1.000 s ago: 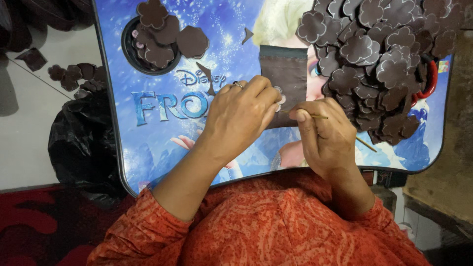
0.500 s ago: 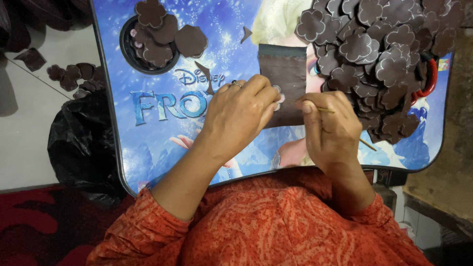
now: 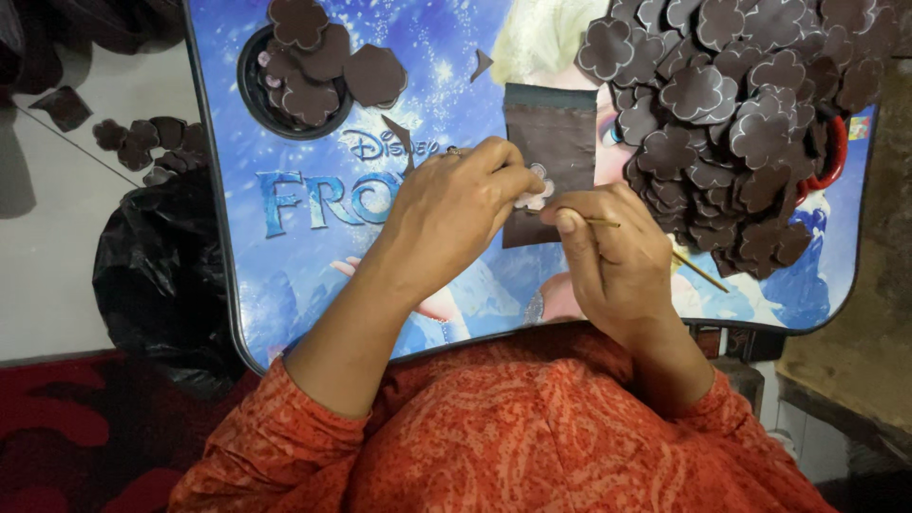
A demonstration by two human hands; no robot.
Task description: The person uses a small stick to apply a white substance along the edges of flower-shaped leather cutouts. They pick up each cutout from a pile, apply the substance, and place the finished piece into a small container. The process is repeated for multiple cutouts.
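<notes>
Between the two hands, a small pale flower-shaped piece [image 3: 538, 193] is pinched in the left hand [image 3: 456, 214] fingers, over a dark brown rectangular sheet [image 3: 549, 152]. The right hand [image 3: 613, 256] fingers, closed on a thin wooden stick [image 3: 698, 271], have shifted slightly nearer since before. Brown flower cutouts [image 3: 731, 114] heap right on the blue printed table [image 3: 313, 256]; pale floor [image 3: 57, 247] left.

Flower cutouts [image 3: 731, 123] heap right of the sheet [image 3: 556, 142], on the tray [image 3: 313, 275].

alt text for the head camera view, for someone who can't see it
A person's left hand pinches a small pale flower piece on a brown sheet while the right hand holds a thin stick. Brown flower cutouts lie heaped on the blue printed tray table.
</notes>
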